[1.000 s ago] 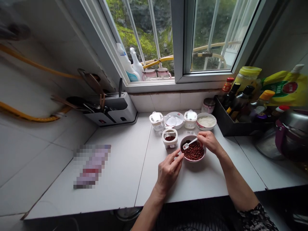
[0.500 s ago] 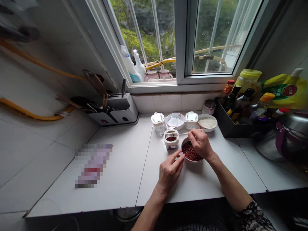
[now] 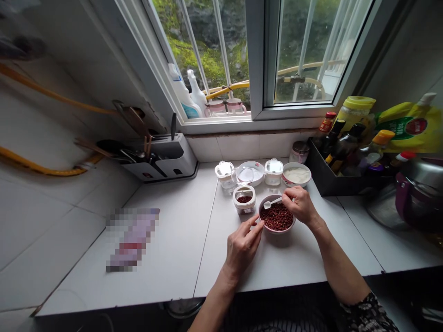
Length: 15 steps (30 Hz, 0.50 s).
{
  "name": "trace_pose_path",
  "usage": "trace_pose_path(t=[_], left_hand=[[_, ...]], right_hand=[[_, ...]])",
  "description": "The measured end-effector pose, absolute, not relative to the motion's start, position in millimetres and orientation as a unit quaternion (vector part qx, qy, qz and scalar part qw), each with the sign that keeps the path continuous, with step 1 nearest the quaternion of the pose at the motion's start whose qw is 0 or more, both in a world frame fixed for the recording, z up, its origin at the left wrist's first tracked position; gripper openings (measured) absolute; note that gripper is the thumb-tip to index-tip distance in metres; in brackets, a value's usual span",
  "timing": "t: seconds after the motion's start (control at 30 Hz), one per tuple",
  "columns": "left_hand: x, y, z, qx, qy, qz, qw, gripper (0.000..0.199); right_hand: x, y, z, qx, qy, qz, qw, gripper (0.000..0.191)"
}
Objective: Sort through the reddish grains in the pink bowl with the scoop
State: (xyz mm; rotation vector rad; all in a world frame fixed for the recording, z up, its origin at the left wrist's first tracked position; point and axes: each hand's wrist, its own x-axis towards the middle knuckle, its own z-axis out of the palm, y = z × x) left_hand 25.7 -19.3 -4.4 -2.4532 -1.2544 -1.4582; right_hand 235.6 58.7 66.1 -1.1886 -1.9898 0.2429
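**Tiny scoop hovering over a bowl of Sichuan peppercorns**

Okay, so the right hand (image 3: 300,205) is pinching a little white plastic spoon (image 3: 272,202), grip pressed together on the handle, and the spoon's head is hanging just inside the rim of a pink-rimmed bowl (image 3: 277,231). That bowl is sitting on the white counter (image 3: 173,258), heaped with Sichuan peppercorns (image 3: 277,217). The left hand (image 3: 242,249) is staying low in front of it, grip loosely spread, fingertips (image 3: 258,222) right at the rim, though I can't tell if they're touching. A small open tub (image 3: 244,199) holding more peppercorns is standing just beside the bowl, and two lidded jars (image 3: 224,174) (image 3: 273,171) and a bowl of something white (image 3: 296,174) are lining up behind it.
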Motion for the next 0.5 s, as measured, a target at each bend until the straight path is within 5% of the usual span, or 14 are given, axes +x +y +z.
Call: trace_pose_path(t=[0.23,0.5], left_hand=[[24.5,-19.2,-4.2,-0.788,-0.402,-0.466,0.011,0.028],[25.3,-18.8,-6.1,-0.787,-0.401,-0.469,0.013,0.026]], right_hand=[[226.5,58.4,60.3,-0.494,-0.797,0.140,0.320,0.033],[233.5,61.8,59.4,-0.495,-0.766,0.207,0.356,0.035]])
